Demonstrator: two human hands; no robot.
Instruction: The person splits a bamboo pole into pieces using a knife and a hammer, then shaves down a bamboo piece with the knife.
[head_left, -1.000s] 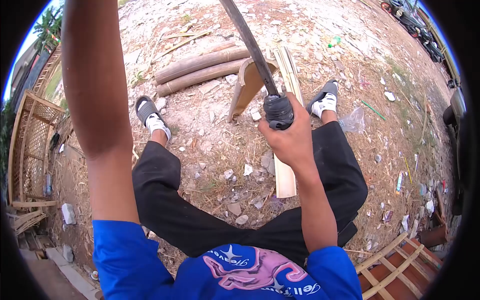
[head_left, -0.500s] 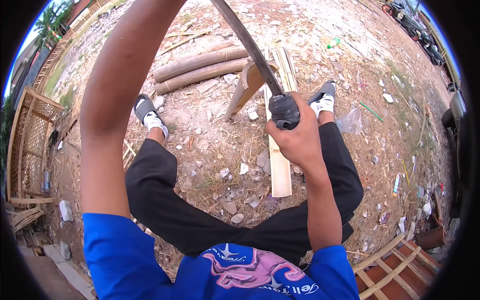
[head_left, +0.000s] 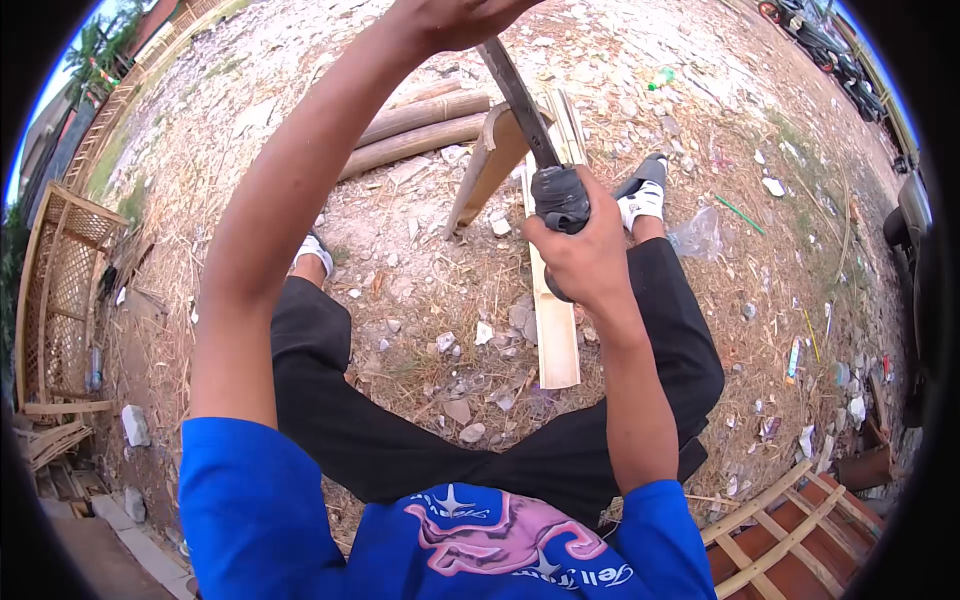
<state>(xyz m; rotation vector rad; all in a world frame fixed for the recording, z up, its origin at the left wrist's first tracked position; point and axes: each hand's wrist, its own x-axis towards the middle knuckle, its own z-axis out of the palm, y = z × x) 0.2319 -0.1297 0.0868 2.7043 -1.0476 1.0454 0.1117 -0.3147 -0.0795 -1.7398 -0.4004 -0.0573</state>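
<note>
My right hand (head_left: 585,245) is wrapped round the black taped handle (head_left: 562,200) of a long dark blade (head_left: 520,105), which points up and away from me. At the top edge of the view my left hand (head_left: 470,18) is partly cut off, over the upper part of the blade; whether it touches the blade or holds anything is hidden. Behind the blade a curved split bamboo piece (head_left: 488,165) leans at a slant. A pale split bamboo strip (head_left: 557,340) lies on the ground between my legs, below my right hand.
Thick bamboo poles (head_left: 425,135) lie on the rubble ahead. A lattice panel (head_left: 65,290) stands at the left, and a wooden lattice (head_left: 790,540) lies at the lower right. Motorcycles (head_left: 825,45) are parked at the upper right. A clear plastic bag (head_left: 700,235) lies beside my right foot.
My left arm has swung from the left toward the middle, bringing the hand into view over the blade. My right hand has shifted slightly with the handle still in it.
</note>
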